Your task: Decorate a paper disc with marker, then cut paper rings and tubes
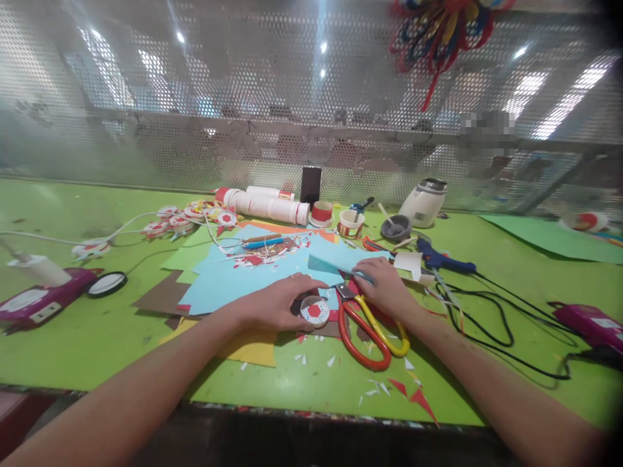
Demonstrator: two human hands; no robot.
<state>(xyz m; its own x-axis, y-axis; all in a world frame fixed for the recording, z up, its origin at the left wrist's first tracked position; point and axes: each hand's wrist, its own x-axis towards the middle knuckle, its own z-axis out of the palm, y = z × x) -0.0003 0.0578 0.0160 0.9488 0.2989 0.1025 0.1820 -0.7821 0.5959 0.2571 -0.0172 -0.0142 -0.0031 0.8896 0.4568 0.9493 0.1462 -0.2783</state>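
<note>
From the head view, our left hand [280, 301] curls over a small round disc [314, 311] with a red centre, fingers closed loosely on its rim, pressing it to the counter [97, 344]. Our right hand [387, 285] pinches a blue paper strip [335, 267] that runs up and left from its fingertips. Scissors [370, 327] lie between the hands, just below the right one. To do this well, we judge the disc must stay flat and steady while the strip is laid squarely to it, clear of the scraps [379, 386].
</note>
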